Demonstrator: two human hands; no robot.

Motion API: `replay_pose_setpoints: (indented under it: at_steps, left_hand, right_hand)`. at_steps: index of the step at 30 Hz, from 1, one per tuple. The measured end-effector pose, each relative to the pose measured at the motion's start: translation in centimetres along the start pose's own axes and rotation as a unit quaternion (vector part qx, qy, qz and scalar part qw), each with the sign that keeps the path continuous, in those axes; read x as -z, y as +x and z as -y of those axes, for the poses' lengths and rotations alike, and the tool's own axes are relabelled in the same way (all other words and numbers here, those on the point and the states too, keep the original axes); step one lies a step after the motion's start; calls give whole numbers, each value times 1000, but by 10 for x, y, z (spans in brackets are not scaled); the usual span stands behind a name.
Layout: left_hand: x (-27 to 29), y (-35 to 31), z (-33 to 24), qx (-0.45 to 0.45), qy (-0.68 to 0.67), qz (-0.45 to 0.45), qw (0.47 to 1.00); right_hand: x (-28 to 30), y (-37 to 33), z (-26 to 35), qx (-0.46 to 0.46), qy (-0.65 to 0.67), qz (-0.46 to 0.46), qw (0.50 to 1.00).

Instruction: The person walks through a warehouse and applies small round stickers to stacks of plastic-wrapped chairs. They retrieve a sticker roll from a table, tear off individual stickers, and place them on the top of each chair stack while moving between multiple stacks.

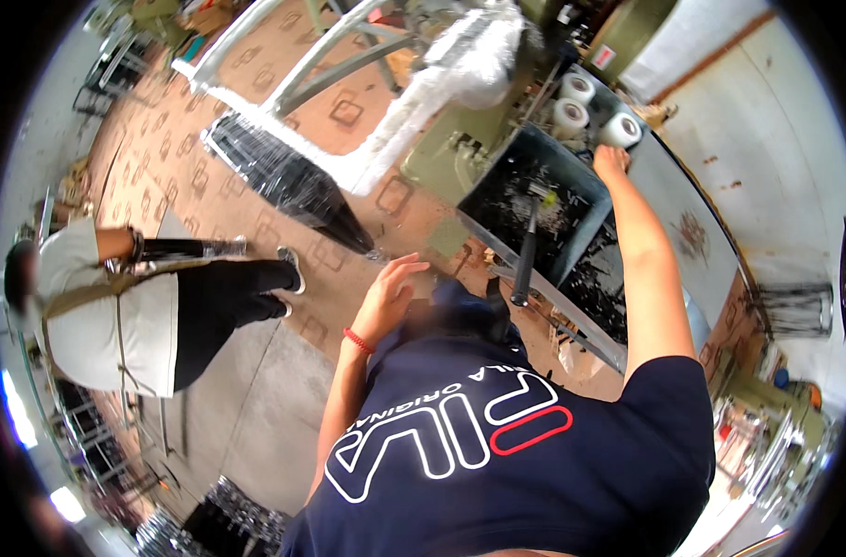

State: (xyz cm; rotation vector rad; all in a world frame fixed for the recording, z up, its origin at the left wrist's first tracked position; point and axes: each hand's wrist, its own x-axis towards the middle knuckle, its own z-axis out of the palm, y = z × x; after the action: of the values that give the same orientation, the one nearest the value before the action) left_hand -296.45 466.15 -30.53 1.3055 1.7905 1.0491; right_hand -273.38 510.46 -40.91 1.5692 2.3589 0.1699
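At the far right of the workbench, my right hand (612, 161) is curled against the near side of a white roll of film (620, 130). Whatever its fingers may grip is hidden. Two more white rolls, one (570, 114) nearer and one (578, 89) behind it, stand to its left. My left hand (392, 295) hovers in front of my body with its fingers stretched out, holding nothing. A black-handled tool that looks like a hammer (528, 251) leans over the rim of a dark metal bin (585, 237), its head among dark scraps inside.
A bundle wrapped in black film (288, 176) lies left of the bin, beside a frame wrapped in white (349, 172). Another person (117, 316) stands at the left holding a dark, long item. A grey panel (688, 213) lies right of my right forearm.
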Motion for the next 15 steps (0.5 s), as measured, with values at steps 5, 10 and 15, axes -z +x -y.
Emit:
replay_pose_setpoints:
  at_steps: [5, 10, 15]
  left_hand:
    - [-2, -7, -1, 20, -39, -7, 999]
    - [15, -15, 4, 27, -21, -41, 999]
    - [37, 4, -34, -57, -47, -55, 996]
  right_hand:
    - [3, 3, 2, -37, -30, 16, 999]
    - [81, -28, -11, -18, 23, -61, 998]
    - [202, -142, 34, 210, 563, 51, 798]
